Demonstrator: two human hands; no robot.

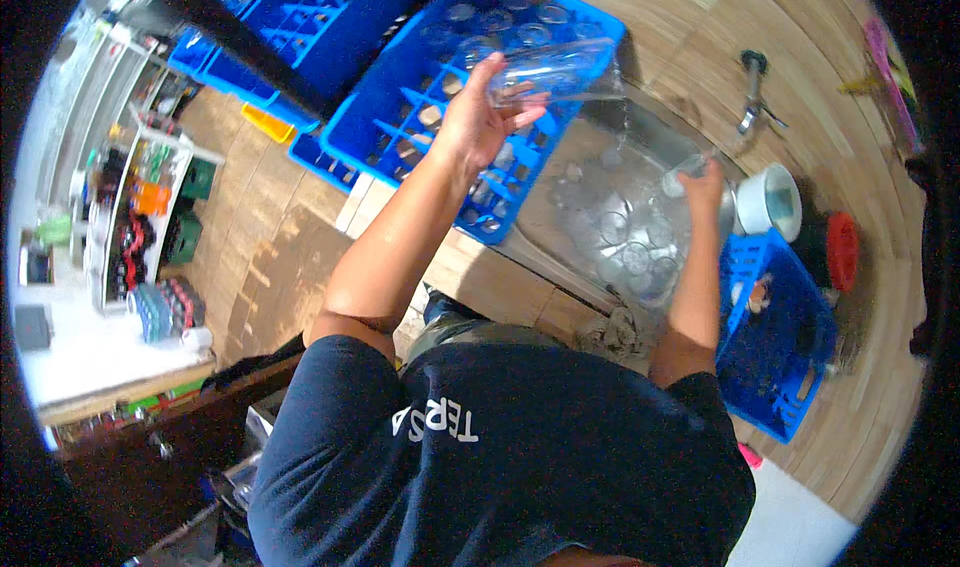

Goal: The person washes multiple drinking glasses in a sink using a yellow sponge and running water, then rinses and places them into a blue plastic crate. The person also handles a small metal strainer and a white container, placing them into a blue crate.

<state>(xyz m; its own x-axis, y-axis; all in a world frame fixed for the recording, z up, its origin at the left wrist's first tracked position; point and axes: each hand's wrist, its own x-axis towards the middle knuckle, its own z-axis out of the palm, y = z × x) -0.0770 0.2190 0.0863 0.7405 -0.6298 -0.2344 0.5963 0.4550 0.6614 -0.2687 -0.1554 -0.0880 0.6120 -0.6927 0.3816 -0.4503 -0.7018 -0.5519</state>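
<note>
My left hand (480,117) is closed around a tall clear drinking glass (560,71), tilted nearly on its side over the edge of a blue divided crate (348,117). Water runs from the glass's right end down toward the sink. Glasses stand in several of the crate's compartments. Over the right side of the metal sink (545,229), my right hand (705,184) grips another clear glass (680,174), partly hidden by the fingers. Several clear glasses (632,242) lie below in the cloudy water.
A metal tap (750,102) juts from the wall beyond the sink. To the right are a white bucket (768,205), a blue basket (775,342) and a red round item (843,252). More blue crates (330,22) stand far left, near a shelf of bottles (150,202).
</note>
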